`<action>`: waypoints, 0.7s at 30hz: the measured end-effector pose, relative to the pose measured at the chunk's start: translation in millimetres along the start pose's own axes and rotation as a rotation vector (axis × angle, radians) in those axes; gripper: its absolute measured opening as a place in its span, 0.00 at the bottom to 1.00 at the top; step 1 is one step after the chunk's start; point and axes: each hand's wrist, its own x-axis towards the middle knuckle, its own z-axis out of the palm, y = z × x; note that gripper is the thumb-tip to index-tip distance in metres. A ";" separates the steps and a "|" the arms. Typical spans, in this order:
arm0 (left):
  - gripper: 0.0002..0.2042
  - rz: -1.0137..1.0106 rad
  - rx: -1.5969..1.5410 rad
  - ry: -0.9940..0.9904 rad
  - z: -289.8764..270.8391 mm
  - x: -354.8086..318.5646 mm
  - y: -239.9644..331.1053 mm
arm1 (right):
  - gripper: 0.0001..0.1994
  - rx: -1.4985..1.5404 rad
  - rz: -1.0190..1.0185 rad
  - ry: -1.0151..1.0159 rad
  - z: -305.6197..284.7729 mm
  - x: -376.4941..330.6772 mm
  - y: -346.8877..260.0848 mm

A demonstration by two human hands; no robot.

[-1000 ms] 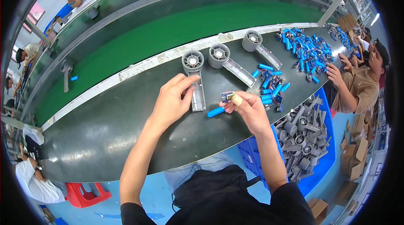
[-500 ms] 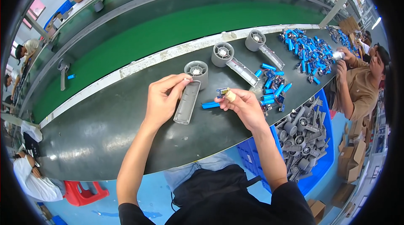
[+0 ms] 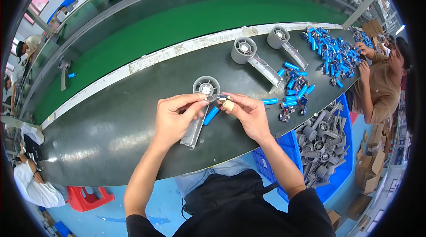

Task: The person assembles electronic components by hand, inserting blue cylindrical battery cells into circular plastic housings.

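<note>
In front of me a grey fan housing (image 3: pixel 197 84) lies on the dark table, its round end facing up and its open handle (image 3: pixel 191 136) pointing toward me. My left hand (image 3: pixel 177 113) is closed in a pinch at the joint of ring and handle; the small pale thing at its fingertips is too small to name. Between the fingers and thumb of my right hand (image 3: pixel 249 115) is a small circuit board (image 3: pixel 223 97), held close to the ring. A tan wrap covers one right fingertip. Below the board a blue battery cell (image 3: pixel 211 116) slants beside the handle.
Two more fan housings (image 3: pixel 244 50) (image 3: pixel 278 37) stand farther right. Blue cells with boards (image 3: pixel 290 93) lie near my right hand, beyond them a larger heap (image 3: pixel 330 53). A blue crate (image 3: pixel 347 148) of grey housings sits below the edge. A co-worker (image 3: pixel 384 79) is at right; a green belt (image 3: pixel 177 28) runs behind.
My right hand has brought the board left, close to my left fingertips. The housing between my hands sits nearer to me and apart from the other two. The blue cell has shifted beside its handle.
</note>
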 end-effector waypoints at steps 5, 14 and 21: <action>0.06 0.263 0.268 0.084 11.6 -6.8 4.1 | 0.16 -0.241 -0.083 0.061 6.2 -10.2 6.1; 0.09 0.567 0.643 0.111 23.3 -16.2 -8.8 | 0.15 -0.320 -0.165 0.195 24.3 -20.1 12.8; 0.11 0.590 0.656 0.043 25.6 -14.8 -13.9 | 0.17 -0.522 -0.241 0.211 34.2 -21.5 8.2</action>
